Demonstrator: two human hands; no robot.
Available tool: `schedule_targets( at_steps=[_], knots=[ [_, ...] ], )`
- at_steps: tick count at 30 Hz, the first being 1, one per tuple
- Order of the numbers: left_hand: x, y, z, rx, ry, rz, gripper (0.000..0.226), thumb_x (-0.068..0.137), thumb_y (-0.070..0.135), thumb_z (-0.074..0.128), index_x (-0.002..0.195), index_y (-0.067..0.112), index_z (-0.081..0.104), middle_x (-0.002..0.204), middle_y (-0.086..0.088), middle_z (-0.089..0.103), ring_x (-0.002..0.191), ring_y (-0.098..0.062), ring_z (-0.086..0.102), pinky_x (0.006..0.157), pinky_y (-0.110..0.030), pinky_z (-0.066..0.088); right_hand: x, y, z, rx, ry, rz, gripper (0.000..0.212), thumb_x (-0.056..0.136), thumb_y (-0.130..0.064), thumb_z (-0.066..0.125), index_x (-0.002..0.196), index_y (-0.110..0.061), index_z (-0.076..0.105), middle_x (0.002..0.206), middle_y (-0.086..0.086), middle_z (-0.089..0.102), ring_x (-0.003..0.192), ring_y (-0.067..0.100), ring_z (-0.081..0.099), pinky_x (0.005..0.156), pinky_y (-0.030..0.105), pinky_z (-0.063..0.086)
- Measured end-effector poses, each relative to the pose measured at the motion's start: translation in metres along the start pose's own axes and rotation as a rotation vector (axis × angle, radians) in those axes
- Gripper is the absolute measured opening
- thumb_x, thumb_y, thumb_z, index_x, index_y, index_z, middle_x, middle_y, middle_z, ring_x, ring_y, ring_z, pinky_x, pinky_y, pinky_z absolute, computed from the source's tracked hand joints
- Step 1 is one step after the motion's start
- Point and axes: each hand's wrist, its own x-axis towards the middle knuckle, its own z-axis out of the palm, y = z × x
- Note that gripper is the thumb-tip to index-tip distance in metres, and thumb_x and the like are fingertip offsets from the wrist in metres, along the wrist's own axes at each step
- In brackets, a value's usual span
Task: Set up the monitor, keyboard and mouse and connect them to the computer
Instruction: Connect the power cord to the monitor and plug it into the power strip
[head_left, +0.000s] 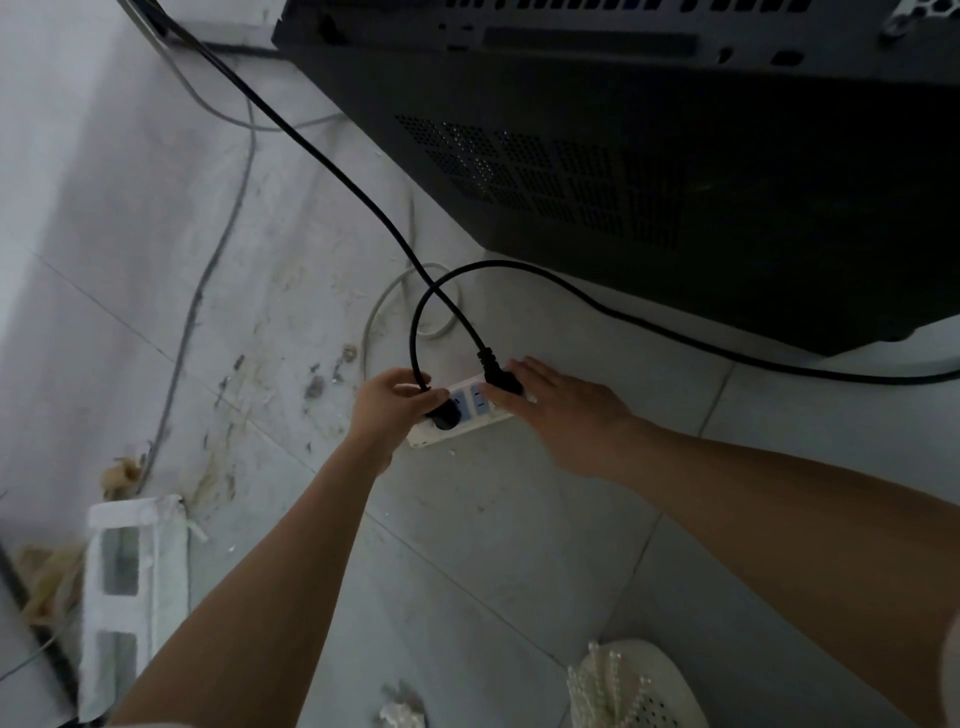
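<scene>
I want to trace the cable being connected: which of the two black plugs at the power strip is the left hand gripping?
The round plug at the strip's near end; the left hand grips it. The other plug sits by the right hand.

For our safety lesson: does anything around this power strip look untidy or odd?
Yes. Debris and grime litter the floor left of the power strip, and the two black cables cross just above it.

Hands (387, 402) at floor power strip (467, 415)

power strip (470, 410) on floor (519, 519), before computer case (675, 182)
</scene>
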Motion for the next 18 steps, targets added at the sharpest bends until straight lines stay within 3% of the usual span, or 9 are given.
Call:
schedule_targets(
  at_steps=[4,10,18],
  knots=[
    [-0.0005,-0.0012,-0.0040,0.007,-0.018,0.000,0.024,0.079,-0.001,0.070,0.101,0.005,0.061,0.095,-0.015,0.066,0.081,-0.021,0.065,0.079,-0.026,0.053,-0.0011,-0.0001,-0.0024,0.011,-0.022,-0.001,0.088,0.091,-0.003,0.047,0.147,-0.034,-0.012,0.157,0.002,-0.016,0.145,0.019,-0.012,0.113,0.034,0.020],
    [0.0033,-0.0027,0.0003,0.005,0.096,-0.003,0.031,0.080,0.005,0.071,0.110,-0.001,0.064,0.101,-0.014,0.066,0.090,-0.024,0.066,0.083,-0.029,0.053,-0.0017,-0.0012,-0.0032,0.018,-0.024,0.002,0.089,0.090,-0.004,0.049,0.148,-0.034,-0.012,0.157,0.001,-0.017,0.145,0.019,-0.012,0.114,0.034,0.019],
    [-0.0011,-0.0003,0.0013,0.021,0.045,-0.045,0.029,0.088,0.008,0.063,0.114,-0.003,0.060,0.111,-0.018,0.064,0.094,-0.025,0.064,0.080,-0.031,0.053,-0.0038,-0.0030,-0.0043,0.027,-0.023,0.004,0.087,0.092,-0.005,0.048,0.148,-0.034,-0.013,0.157,0.003,-0.016,0.145,0.020,-0.012,0.114,0.035,0.020]
  ],
)
